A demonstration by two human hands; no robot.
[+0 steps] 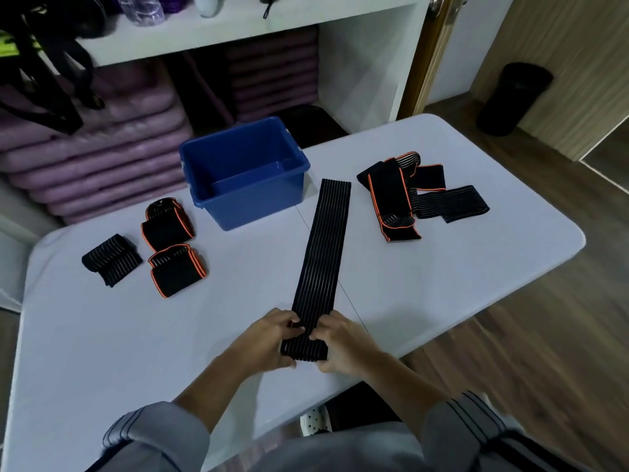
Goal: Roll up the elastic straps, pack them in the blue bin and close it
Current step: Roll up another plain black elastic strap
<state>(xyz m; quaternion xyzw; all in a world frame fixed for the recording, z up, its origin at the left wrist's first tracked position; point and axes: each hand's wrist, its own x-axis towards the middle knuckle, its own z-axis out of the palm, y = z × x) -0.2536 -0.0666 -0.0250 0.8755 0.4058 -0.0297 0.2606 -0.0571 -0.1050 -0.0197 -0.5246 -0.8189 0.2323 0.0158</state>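
A long black ribbed elastic strap (323,253) lies flat down the middle of the white table (102,335), its near end pinched by the left hand (269,338) and right hand (343,342), fingers curled over the first fold. Rolling well likely means keeping the edges square and the turns tight. 3 rolled straps (153,247) sit left, the open blue plastic bin (245,172) beyond, unrolled straps (418,195) far right.
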